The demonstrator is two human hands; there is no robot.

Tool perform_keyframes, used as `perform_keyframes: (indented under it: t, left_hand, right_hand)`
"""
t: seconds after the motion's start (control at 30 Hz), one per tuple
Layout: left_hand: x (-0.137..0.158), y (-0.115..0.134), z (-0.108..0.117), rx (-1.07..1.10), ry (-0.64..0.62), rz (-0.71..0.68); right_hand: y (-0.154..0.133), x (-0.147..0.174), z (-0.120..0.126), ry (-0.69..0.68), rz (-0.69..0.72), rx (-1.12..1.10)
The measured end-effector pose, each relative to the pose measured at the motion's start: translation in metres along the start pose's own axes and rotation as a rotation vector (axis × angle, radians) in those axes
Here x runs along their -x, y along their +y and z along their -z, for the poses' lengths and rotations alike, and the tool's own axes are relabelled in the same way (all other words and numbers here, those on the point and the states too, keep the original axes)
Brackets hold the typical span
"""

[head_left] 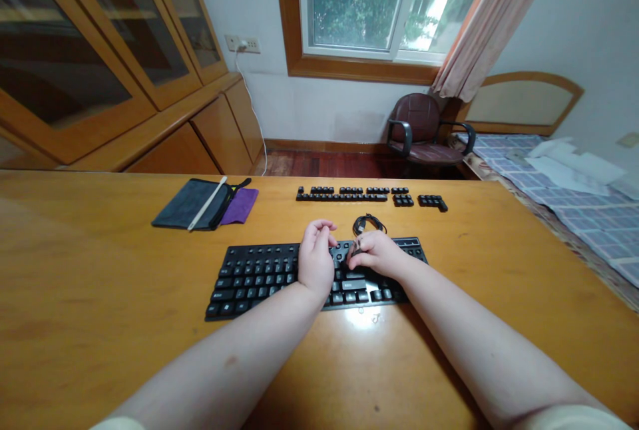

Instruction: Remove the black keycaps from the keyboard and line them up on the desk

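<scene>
A black keyboard [257,280] lies on the desk in front of me, keys still fitted across its left and lower parts. Along its upper row several spots show no keycaps, at least near the hands. My left hand [316,260] rests on edge over the middle of the keyboard, fingers loosely curved and apart, with nothing visible in them. Just to its right, my right hand [378,253] is closed in a pinch above the keys, around a small dark item too hidden to name. Both hands cover part of the keyboard.
Removed black keycaps [342,197] stand in rows at the desk's far side, with more keycaps [432,201] to their right. A coiled black cable [368,224] lies behind the keyboard. Far left are a grey pouch [182,207], a pale stick [207,204] and a purple cloth [240,206].
</scene>
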State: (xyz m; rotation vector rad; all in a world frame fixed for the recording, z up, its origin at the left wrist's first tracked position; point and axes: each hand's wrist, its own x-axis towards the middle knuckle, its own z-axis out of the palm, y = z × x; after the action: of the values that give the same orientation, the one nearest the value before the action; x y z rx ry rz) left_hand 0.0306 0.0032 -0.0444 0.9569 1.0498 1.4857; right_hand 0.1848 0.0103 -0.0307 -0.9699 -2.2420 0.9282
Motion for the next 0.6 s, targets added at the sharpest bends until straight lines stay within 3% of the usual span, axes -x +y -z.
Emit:
perform_keyframes:
  t: [0.2, 0.47, 0.6]
  left_hand:
    - [0.0, 0.0, 0.0, 0.001, 0.001, -0.003]
    - [0.0, 0.003, -0.001, -0.01, 0.008, 0.008]
    - [0.0, 0.003, -0.001, -0.003, -0.001, 0.013]
  right_hand:
    - [0.003, 0.0, -0.001, 0.016, 0.083, -0.02]
    - [-0.009, 0.005, -0.006, 0.066, 0.173, 0.425]
    - [-0.005, 0.005, -0.004, 0.128, 0.163, 0.313]
